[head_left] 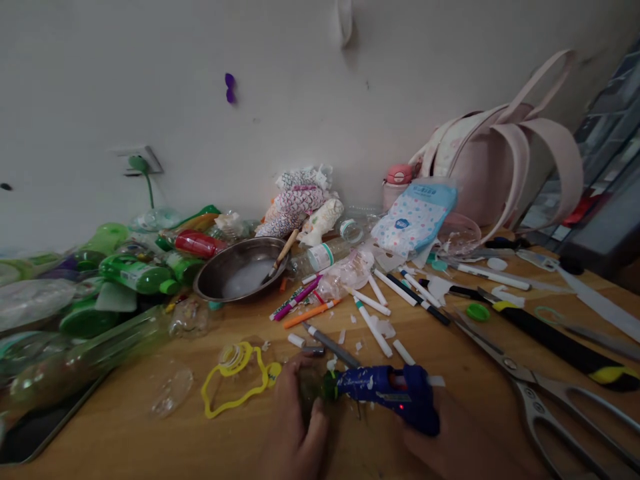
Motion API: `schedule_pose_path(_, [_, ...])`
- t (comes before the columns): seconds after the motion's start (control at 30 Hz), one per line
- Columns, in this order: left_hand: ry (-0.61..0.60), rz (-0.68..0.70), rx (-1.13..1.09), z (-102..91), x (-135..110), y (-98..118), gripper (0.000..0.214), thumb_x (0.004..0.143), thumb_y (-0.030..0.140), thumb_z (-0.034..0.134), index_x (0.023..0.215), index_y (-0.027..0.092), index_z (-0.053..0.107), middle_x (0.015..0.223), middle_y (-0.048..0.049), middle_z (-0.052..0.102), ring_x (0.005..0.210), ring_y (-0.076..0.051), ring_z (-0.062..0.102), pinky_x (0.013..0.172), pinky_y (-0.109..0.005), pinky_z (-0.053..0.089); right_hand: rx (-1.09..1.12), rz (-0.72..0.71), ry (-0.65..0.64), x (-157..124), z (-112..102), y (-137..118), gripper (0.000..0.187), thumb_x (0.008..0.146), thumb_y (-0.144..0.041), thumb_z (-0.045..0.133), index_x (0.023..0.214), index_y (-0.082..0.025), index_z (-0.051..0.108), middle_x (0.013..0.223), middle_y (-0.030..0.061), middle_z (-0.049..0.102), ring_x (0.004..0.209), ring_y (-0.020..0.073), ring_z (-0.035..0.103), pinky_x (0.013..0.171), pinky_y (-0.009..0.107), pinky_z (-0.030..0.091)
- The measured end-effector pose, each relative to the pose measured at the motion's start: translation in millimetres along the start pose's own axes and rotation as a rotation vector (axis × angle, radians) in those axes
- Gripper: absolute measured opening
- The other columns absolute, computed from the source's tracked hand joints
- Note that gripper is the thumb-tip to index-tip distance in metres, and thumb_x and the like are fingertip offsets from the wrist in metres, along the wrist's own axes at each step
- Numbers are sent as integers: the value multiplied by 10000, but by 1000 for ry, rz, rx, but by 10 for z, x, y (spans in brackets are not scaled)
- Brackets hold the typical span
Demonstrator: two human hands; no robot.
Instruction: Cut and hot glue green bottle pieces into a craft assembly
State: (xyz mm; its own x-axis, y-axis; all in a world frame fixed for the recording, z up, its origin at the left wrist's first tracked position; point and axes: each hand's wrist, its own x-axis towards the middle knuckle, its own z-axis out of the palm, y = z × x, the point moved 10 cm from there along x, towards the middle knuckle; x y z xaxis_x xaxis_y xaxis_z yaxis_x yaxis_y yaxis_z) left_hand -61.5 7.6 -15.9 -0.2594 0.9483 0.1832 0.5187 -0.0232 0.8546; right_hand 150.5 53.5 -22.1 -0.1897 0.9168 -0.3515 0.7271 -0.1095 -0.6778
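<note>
My right hand (445, 430) is wrapped round the grip of a blue hot glue gun (385, 390), whose small red light is lit. Its nozzle points left, toward my left hand (297, 420). Between the thumb and fingers of that hand is a dark, greenish clear piece (311, 387), which looks like part of a plastic bottle. The nozzle tip is close against this piece; whether they touch I cannot make out. A yellow wavy ring with a clear bottle neck (233, 360) lies left of my left hand. A grey marker (330, 343) lies just behind the glue gun.
Large scissors (530, 383) and a black-and-yellow cutter (555, 333) lie at right. Several markers (373, 327) are scattered mid-table. A metal bowl (210, 283) with a brush (283, 257) stands behind. Plastic bottles (135, 273) crowd the left; a pink bag (480, 167) stands at back right.
</note>
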Motion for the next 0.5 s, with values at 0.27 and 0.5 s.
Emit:
schedule_pose_path(0.27, [-46, -33, 2, 56, 11, -37, 341, 896, 242, 386, 1230, 174, 399, 1302, -151, 505, 1270, -268, 443, 1085, -496, 326, 29, -30, -104, 27, 53, -48, 184, 696, -130, 583, 824, -171, 708, 741, 30, 751, 692, 192, 686, 589, 216, 468])
schedule_pose_path(0.5, [-42, -13, 5, 39, 3, -16, 333, 892, 240, 395, 1219, 175, 407, 1288, -154, 516, 1255, -264, 463, 1069, -479, 350, 32, -25, -95, 23, 38, -58, 220, 669, -136, 577, 834, -175, 717, 721, 25, 748, 663, 191, 676, 559, 215, 449])
